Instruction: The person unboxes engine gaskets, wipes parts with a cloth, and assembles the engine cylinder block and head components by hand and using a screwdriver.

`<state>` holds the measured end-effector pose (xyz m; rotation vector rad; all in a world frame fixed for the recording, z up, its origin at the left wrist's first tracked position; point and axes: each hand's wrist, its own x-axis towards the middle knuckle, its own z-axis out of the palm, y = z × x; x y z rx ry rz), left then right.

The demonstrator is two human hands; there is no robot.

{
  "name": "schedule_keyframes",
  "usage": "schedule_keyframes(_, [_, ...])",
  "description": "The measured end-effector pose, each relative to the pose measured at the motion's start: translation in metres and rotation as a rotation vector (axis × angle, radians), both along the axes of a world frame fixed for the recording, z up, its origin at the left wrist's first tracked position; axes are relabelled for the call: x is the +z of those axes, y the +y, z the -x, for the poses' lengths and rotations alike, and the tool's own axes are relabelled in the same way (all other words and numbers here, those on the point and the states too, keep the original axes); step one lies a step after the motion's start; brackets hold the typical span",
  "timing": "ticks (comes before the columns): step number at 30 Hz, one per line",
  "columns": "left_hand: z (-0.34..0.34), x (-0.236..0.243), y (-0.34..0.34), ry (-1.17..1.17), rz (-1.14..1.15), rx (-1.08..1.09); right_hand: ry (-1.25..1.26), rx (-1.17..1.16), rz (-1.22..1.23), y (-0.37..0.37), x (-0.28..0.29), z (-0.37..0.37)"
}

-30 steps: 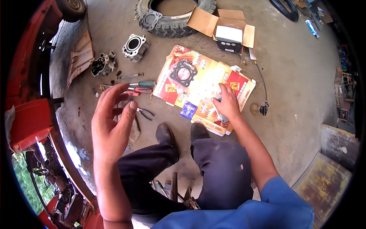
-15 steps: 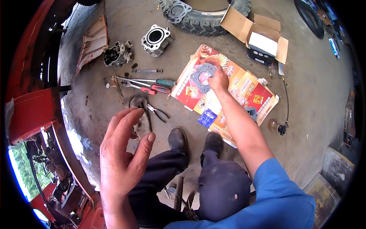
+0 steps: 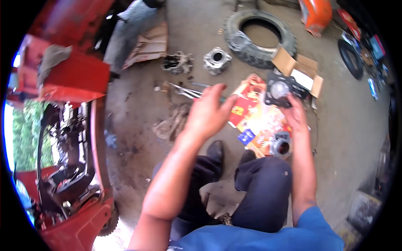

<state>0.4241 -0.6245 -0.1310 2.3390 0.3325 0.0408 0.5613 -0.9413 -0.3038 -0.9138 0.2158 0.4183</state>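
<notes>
My right hand (image 3: 295,109) holds a dark, flat, square gasket (image 3: 274,79) with a large central opening, raised in front of an open cardboard box (image 3: 305,76). My left hand (image 3: 207,113) reaches forward with its fingers apart, holding nothing, left of the printed flattened cardboard (image 3: 245,115). A blue packet (image 3: 246,136) and a grey metal part with a round bore (image 3: 279,144) rest on that cardboard. Farther forward stand a metal cylinder block (image 3: 215,67) and a cylinder head (image 3: 176,62). Blurred tools (image 3: 188,93) and a crumpled rag (image 3: 167,125) lie to the left.
A big tire (image 3: 287,44) lies at the back, an orange panel (image 3: 314,14) and a black inner tube (image 3: 351,54) to its right. A red vehicle (image 3: 75,73) fills the left side. A curved panel (image 3: 146,44) lies beside it on the floor.
My right hand has taken the gasket off the cardboard and lifted it rightward. My left hand has moved forward and right. The camera view has shifted, showing more of the far floor.
</notes>
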Motion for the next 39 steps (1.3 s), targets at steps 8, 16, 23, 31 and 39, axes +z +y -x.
schedule_keyframes(8, [0.021,0.028,-0.021,-0.053,1.089,-0.122,-0.324,0.143,0.167,0.062,0.199,0.09])
schedule_keyframes(16, [0.075,0.01,0.018,-0.387,0.847,0.356,-0.434,0.212,-0.063,0.124,0.211,0.146])
schedule_keyframes(23, [0.123,0.01,0.046,-0.254,1.659,0.02,-0.366,0.195,-0.328,0.177,0.204,0.164])
schedule_keyframes(31, [0.162,0.039,0.088,-0.383,1.196,0.433,-0.281,0.158,-0.028,0.197,0.184,0.145])
schedule_keyframes(39, [0.129,-0.016,0.028,-0.469,1.76,0.25,-0.345,0.315,0.197,0.188,0.167,0.144])
